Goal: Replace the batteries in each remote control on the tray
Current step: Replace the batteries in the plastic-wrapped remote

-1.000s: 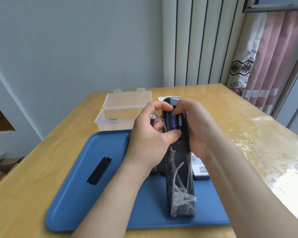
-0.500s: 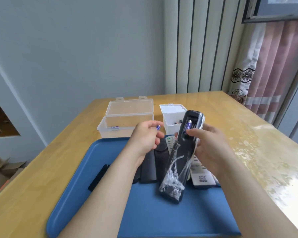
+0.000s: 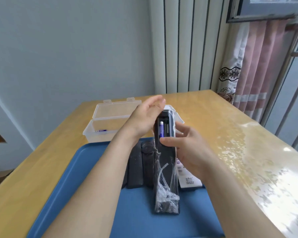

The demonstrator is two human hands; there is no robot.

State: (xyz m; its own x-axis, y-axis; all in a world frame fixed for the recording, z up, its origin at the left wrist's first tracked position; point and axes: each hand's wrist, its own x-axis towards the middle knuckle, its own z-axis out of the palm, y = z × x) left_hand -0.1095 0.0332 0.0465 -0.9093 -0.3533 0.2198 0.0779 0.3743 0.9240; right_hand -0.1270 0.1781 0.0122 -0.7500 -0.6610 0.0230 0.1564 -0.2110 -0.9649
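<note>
Black film-wrapped remote (image 3: pixel 165 177) | right hand (image 3: pixel 187 148) grips it | left hand (image 3: pixel 144 117) fingers (image 3: pixel 156 100) loose | purple battery (image 3: pixel 161 130) inside

Right hand (image 3: pixel 187 152) holds remote (image 3: pixel 165 170), battery (image 3: pixel 161 131) inside

Tray (image 3: pixel 72 194): on table (image 3: pixel 230 134), centre, near edge.
Lidded box (image 3: pixel 113 115): behind tray, left; box batt. (image 3: pixel 101 130) inside, at front wall.
Small box (image 3: pixel 178 118): right of lidded box, partly behind held remote (image 3: pixel 165 169).
Held remote: over tray centre, in R hand (image 3: pixel 184 148); slot batt. (image 3: pixel 161 130) in left slot.
L hand (image 3: pixel 144 117): left of remote's top.
Other remotes (image 3: pixel 136 169): on tray, side by side, left of the held one.
</note>
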